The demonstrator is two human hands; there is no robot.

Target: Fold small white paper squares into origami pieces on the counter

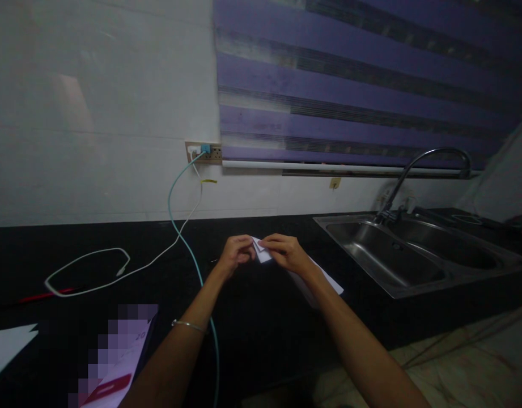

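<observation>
Over the black countertop, a small folded piece of white paper [263,255] is held between my two hands. My left hand [237,252] pinches its left edge near the top. On the other side, my right hand [286,252] grips the folded paper with thumb and fingers, hiding part of it. Beneath my right wrist lies another white sheet [332,280], partly covered by the forearm. A bracelet [190,324] circles my left wrist.
A double steel sink [383,283] with a curved faucet [414,161] is at the right. White [158,258] and teal [192,255] cables run from the wall outlet [203,152]. A lit screen [120,351], a red pen-like object [42,296] and white paper [8,345] lie at left.
</observation>
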